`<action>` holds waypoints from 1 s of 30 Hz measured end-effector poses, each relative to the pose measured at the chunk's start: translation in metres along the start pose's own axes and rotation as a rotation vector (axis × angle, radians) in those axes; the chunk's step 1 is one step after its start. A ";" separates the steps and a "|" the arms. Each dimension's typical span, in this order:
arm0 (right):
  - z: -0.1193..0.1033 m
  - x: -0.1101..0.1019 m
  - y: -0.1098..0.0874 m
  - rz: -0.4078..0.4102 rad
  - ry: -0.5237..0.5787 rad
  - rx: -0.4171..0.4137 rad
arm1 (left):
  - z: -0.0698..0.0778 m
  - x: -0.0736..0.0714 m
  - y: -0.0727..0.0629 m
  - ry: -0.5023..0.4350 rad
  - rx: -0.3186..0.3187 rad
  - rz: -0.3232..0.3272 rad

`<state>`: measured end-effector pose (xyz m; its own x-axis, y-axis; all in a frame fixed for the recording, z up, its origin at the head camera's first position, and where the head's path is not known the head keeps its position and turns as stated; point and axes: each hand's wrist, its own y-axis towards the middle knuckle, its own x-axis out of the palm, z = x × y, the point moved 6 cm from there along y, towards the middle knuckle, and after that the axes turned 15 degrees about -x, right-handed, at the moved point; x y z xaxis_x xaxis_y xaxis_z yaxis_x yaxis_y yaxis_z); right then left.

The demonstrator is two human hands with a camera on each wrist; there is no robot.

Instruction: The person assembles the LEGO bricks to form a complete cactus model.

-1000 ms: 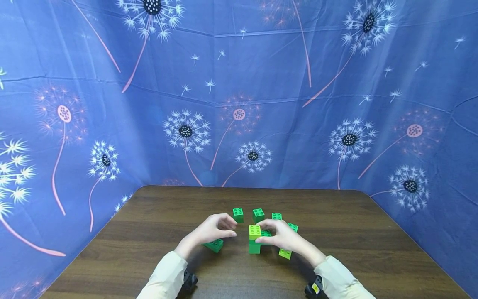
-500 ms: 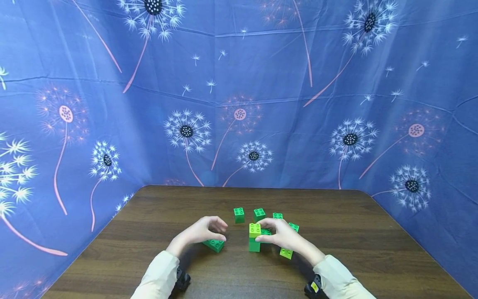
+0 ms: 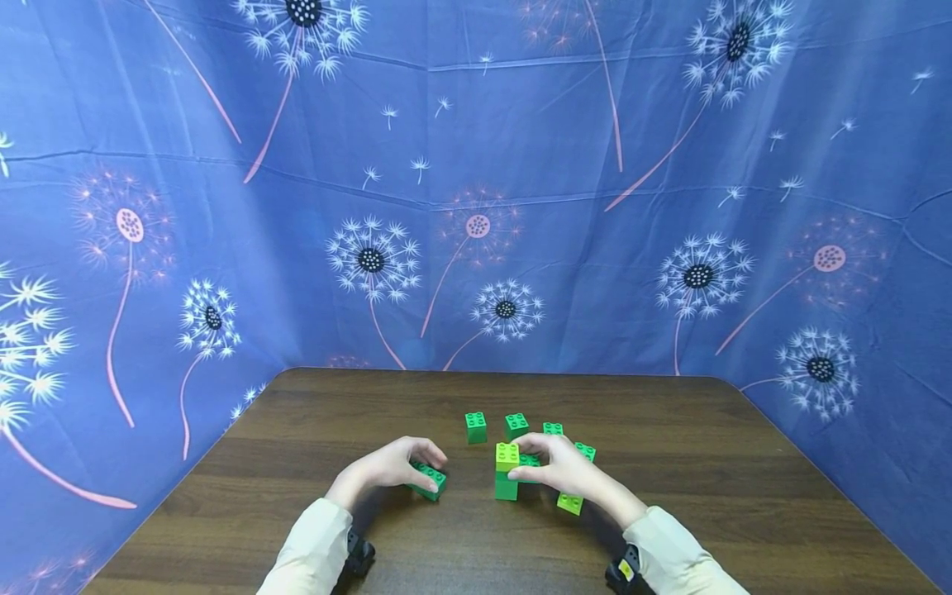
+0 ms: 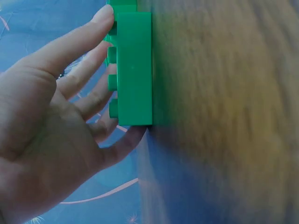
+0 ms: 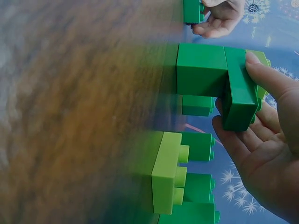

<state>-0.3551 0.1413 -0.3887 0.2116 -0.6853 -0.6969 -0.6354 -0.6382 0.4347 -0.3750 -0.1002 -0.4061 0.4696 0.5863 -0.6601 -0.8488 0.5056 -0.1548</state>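
Note:
In the head view my left hand (image 3: 387, 464) is over a long green toy brick (image 3: 431, 491) on the table, fingers parted. The left wrist view shows the thumb at the stud side of this brick (image 4: 134, 70), with fingers behind it and no firm hold visible. My right hand (image 3: 565, 469) pinches a small stack between thumb and fingers. A green block (image 5: 201, 70) is its base. Across that, a longer green brick (image 5: 241, 77) juts out to the right, with the thumb on its side. A lime brick (image 3: 507, 457) tops the stack at the left end.
Several loose bricks lie around the stack on the wooden table (image 3: 357, 397). Green bricks (image 3: 476, 428) stand behind it and to its right. A lime brick (image 3: 570, 504) lies below the right wrist. A blue dandelion-patterned cloth (image 3: 580, 289) hangs behind the table.
My left hand has moved left, away from the stack, and come down over the long green brick. My right hand has stayed at the stack.

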 end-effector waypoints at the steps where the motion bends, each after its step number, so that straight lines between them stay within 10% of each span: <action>1: 0.000 0.000 0.000 0.000 0.003 0.000 | -0.001 0.000 0.001 -0.004 -0.008 0.010; 30: 0.006 0.002 -0.002 -0.017 0.008 0.018 | -0.006 -0.005 0.003 0.008 -0.081 0.085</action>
<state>-0.3578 0.1432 -0.3937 0.2284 -0.6776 -0.6991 -0.6451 -0.6432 0.4126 -0.3808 -0.1053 -0.4074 0.3936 0.6199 -0.6788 -0.9024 0.4013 -0.1569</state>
